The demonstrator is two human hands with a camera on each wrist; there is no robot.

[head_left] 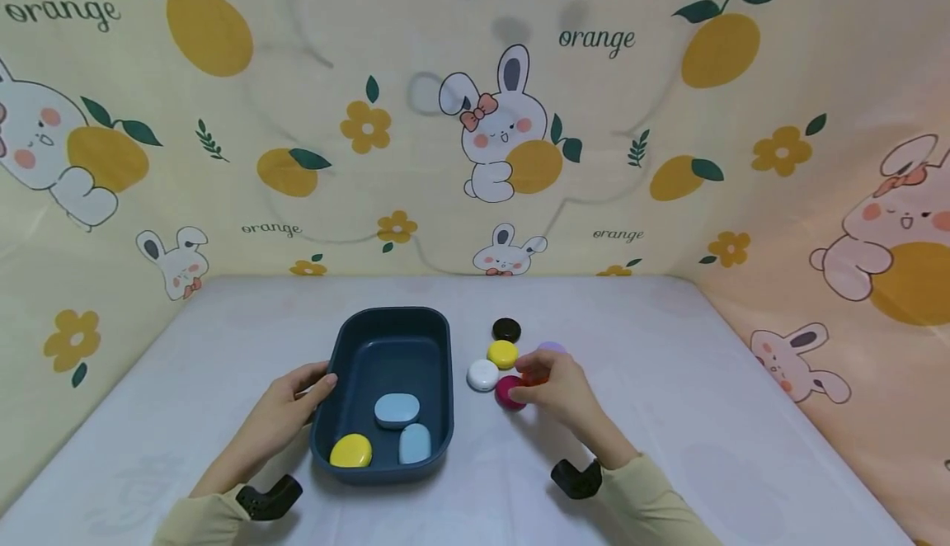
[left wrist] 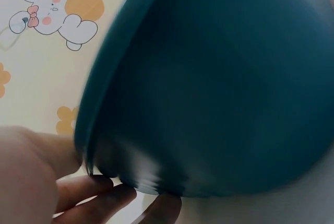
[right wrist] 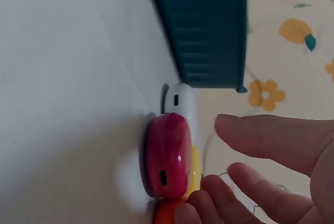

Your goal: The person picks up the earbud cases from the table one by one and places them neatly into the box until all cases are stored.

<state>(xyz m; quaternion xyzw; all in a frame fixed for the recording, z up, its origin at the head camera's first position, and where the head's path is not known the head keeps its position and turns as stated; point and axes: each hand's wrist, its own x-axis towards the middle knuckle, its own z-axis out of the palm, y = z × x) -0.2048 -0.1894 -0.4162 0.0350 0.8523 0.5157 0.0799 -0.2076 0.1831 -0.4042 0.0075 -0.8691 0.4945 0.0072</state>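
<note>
A dark teal tray (head_left: 438, 364) lies on the table, seen close up as the tray (left wrist: 219, 78) in the left wrist view. It holds two light blue cases (head_left: 397, 410) and a yellow case (head_left: 350, 451). My left hand (head_left: 315, 389) grips its left rim, thumb on top and fingers (left wrist: 94, 190) against the outer wall. Right of the tray lies a cluster of cases. My right hand (head_left: 529, 385) hovers over the magenta case (head_left: 508, 393), with relaxed fingers (right wrist: 261, 140) beside the magenta case (right wrist: 168, 156) and the thumb apart from it.
The cluster also has a white case (head_left: 482, 375), a yellow case (head_left: 502, 354), a black case (head_left: 506, 330), a purple case (head_left: 552, 349) and an orange case (right wrist: 169, 214) partly under my fingers. Patterned fabric walls (head_left: 475, 117) enclose the table on three sides.
</note>
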